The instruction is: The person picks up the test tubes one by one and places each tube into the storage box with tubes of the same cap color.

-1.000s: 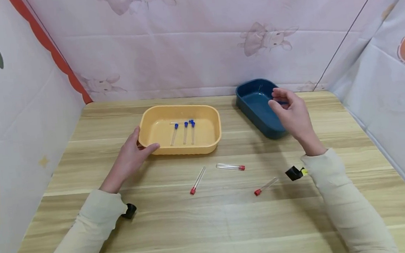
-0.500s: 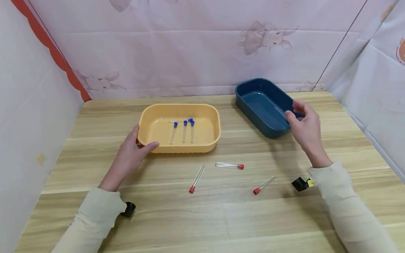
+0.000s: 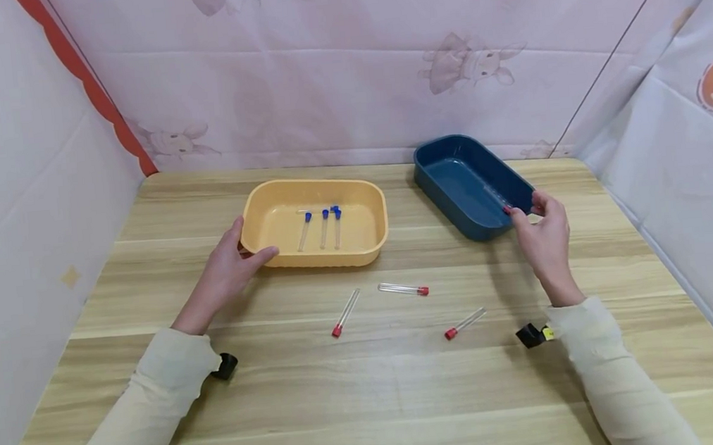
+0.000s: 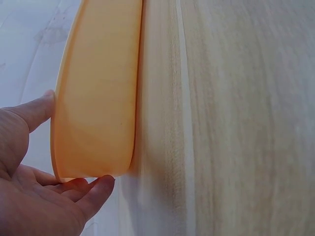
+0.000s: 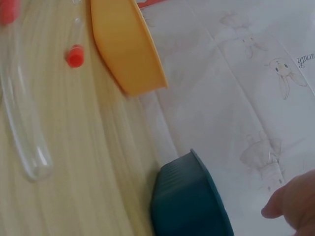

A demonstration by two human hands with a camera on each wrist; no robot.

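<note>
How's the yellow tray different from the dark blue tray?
The yellow tray lies nearly straight across the table; the dark blue tray sits slanted. The yellow tray holds blue-capped tubes, while a red cap shows inside the dark blue tray's rim. Both have rounded corners.

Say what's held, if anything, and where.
Left hand: yellow tray, by its near left corner. Right hand: at the blue tray; any hold is unclear.

The left forearm (image 3: 138, 418) slants far and right, left hand (image 3: 224, 273) gripping; the right forearm (image 3: 614, 369) slants far and left, right hand (image 3: 544, 241) with thumb and fingers apart.
</note>
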